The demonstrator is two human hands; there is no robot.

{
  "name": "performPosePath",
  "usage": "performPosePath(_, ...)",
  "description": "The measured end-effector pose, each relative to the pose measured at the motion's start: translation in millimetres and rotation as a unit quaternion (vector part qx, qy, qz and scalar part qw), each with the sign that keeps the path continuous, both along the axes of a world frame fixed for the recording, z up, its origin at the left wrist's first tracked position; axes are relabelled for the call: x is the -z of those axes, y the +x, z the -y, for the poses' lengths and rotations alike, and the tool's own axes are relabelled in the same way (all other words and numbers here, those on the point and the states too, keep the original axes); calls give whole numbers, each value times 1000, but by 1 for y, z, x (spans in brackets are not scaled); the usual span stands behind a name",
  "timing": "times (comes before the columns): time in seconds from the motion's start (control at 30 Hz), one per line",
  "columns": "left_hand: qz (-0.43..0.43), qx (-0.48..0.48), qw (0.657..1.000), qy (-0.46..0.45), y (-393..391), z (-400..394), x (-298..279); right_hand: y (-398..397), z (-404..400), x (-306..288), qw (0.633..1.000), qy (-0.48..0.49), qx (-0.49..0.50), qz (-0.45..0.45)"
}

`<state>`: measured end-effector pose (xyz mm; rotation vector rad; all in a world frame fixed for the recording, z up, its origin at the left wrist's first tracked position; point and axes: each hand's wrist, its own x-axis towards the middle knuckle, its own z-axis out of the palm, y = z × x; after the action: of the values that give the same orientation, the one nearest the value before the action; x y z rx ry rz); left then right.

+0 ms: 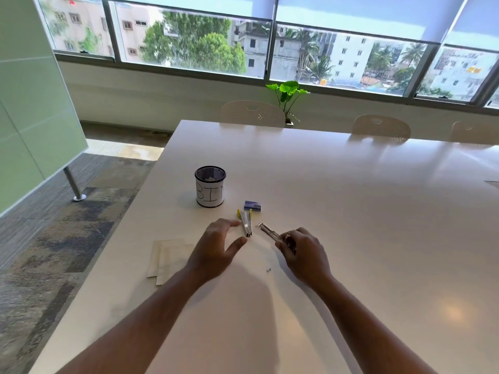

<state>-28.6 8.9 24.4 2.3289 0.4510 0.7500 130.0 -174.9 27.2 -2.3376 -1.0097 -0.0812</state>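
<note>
Silver stapler (246,224), yellow ends, lying open, left hand (216,248) fingers apart beside it, right hand (303,253) fingers gripping metal tool (268,231)

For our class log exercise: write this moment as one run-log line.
left hand: open, by stapler | right hand: grips metal tool | staple box: beyond stapler

Left hand (216,247) by stapler (246,224), right hand (303,252) gripping tool (268,232)
</note>
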Motion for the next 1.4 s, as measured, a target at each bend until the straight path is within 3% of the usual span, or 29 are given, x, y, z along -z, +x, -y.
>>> performPosePath(0.13, -114, -70, 987, 87, -16, -34, 4, 18, -4, 6, 997, 2, 71, 6)
performPosePath(0.3, -229, -129, 959, 104, -37, -73, 16, 32, -7, 14, 992, -29, 120, 25)
performPosePath(0.7, -290, -135, 941, 110, -44, -78, 29, 29, -11, 11, 990, -11, 138, 22)
performPosePath(0.8, -295, -136, 939, 113, -43, -80, 30, 17, -5, 6, 986, 38, 141, 80)
performPosePath(0.9, -299, -136, 937, 117, -42, -82, 31, 0, 2, 4, 988, 97, 59, 102)
performPosePath(1.03, -300, -133, 937, 120, -42, -83, 32, -17, 8, 8, 995, 52, -84, -20)
performPosePath(1.4, -301, -129, 938, 114, -42, -84, 31, -13, 20, 10, 984, 3, -177, -32)
